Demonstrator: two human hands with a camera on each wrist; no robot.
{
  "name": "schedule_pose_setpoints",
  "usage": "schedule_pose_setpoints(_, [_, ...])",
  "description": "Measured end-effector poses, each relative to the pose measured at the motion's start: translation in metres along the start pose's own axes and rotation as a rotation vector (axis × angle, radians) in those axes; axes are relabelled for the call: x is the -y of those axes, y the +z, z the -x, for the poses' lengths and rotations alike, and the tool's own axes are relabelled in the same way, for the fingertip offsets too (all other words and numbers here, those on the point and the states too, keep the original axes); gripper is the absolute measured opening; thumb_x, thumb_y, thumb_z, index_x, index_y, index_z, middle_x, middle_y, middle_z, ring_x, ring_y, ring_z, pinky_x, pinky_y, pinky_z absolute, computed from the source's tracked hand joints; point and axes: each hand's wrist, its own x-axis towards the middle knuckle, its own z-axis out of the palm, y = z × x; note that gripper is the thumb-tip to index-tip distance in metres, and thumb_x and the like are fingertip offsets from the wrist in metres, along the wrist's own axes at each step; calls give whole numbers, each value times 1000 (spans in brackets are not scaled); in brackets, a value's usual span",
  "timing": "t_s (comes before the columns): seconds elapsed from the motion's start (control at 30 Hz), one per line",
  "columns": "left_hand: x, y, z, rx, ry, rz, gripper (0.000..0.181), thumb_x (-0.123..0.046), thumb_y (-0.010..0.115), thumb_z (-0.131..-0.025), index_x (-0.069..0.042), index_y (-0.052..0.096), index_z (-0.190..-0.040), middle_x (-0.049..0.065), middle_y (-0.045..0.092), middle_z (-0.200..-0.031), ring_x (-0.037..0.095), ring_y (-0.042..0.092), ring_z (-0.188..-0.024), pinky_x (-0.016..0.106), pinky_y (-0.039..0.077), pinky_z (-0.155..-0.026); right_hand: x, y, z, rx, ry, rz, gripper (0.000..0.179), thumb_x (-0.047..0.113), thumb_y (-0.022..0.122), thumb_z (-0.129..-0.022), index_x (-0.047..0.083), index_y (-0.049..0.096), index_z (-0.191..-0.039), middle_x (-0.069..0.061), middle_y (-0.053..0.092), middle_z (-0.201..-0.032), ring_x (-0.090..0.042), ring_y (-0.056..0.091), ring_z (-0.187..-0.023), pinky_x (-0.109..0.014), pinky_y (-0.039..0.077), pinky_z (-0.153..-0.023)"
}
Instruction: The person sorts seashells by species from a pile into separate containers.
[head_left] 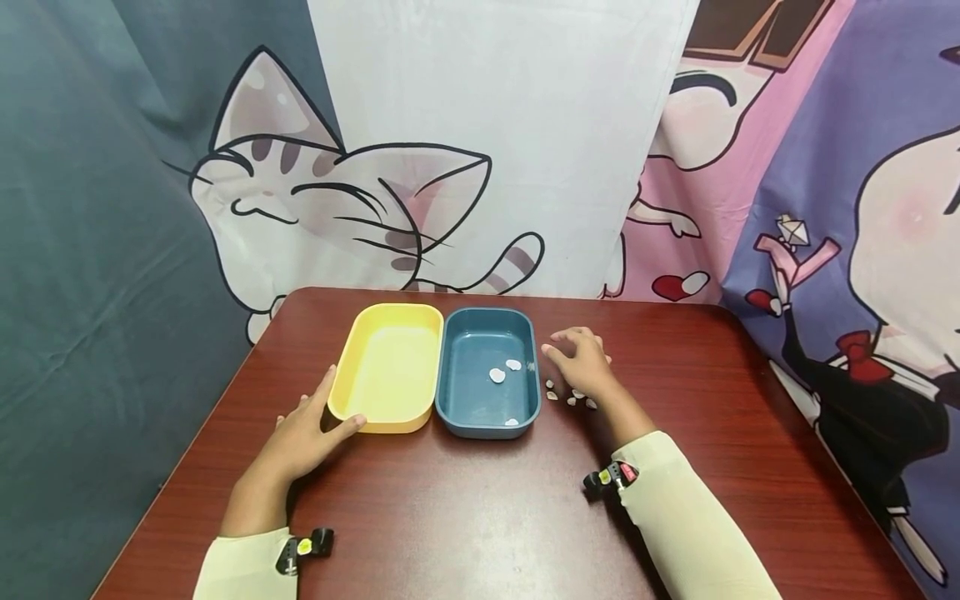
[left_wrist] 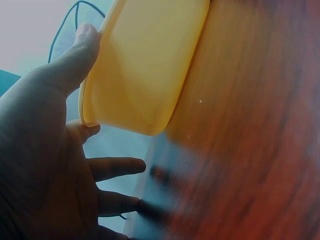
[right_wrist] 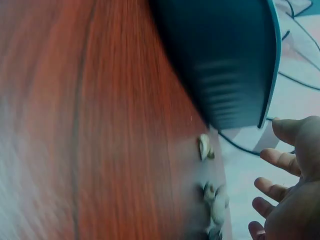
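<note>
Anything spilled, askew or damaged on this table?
Nothing looks damaged or tipped: the yellow box and blue box stand upright side by side. Several small pale pieces lie loose on the table right of the blue box, while other pieces sit inside it; I can't tell whether they spilled.

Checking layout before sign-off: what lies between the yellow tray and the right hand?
The blue tray, holding a few white pieces, stands between them; the head view shows it.

I see a dark blue tub on the reddish wooden table, the right hand just beside its rim, fingers apart, small pale pieces near its base, patterned cloth beyond.
</note>
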Motion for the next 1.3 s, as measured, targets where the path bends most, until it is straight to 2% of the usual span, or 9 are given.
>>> schedule_pose_setpoints(0.2, [-1,-1,1,-7,3,6,110,-71,62,-101,-23,0,-178,36,29,-174,69,24,-158,93,15,-118,-15,-7,-5,19,46,16,43,35,69,-107,4,72,-137,-24,55,-156,-49,42,-147,-81,29,-113])
schedule_pose_setpoints(0.37, [-2,-2,1,-6,5,8,110,-71,62,-101,-23,0,-178,36,29,-174,70,24,-157,93,15,-118,-27,-11,-8,33,73,33,44,34,69,-107,2,71,-137,-27,53,-157,-50,41,-147,-82,30,-111])
schedule_pose_setpoints(0.53, [-1,-2,0,-6,4,11,110,-71,62,-101,-23,0,-178,36,28,-174,70,23,-157,93,15,-118,-40,-15,-10,64,46,45,44,34,71,-106,1,72,-136,-29,54,-155,-51,43,-146,-79,34,-112])
schedule_pose_setpoints(0.7, [-1,-2,0,-6,2,13,110,-71,62,-100,-25,-1,-178,34,28,-175,70,23,-158,93,14,-118,-51,-21,-12,120,0,12,45,34,78,-102,4,74,-135,-27,57,-152,-48,43,-146,-69,36,-119])
schedule_pose_setpoints(0.97, [-1,-1,1,-3,-3,11,111,-71,62,-100,-24,-1,-178,36,27,-174,70,23,-157,93,14,-117,-66,-26,-12,228,-26,-86,41,23,88,-93,4,79,-128,-26,48,-159,-48,29,-152,-68,27,-126])
schedule_pose_setpoints(1.13, [-1,-1,0,-3,-7,13,111,-72,62,-100,-24,-1,-178,36,27,-175,70,23,-158,93,14,-117,-68,-27,-11,233,-29,-81,39,20,90,-90,4,81,-124,-24,47,-161,-49,27,-153,-69,25,-126])
schedule_pose_setpoints(1.3, [-1,-1,0,-1,-5,12,110,-72,62,-100,-25,-1,-178,34,27,-175,70,23,-158,93,14,-118,-69,-24,-8,213,-23,-54,35,22,90,-90,6,82,-120,-22,47,-162,-49,25,-155,-78,14,-122])
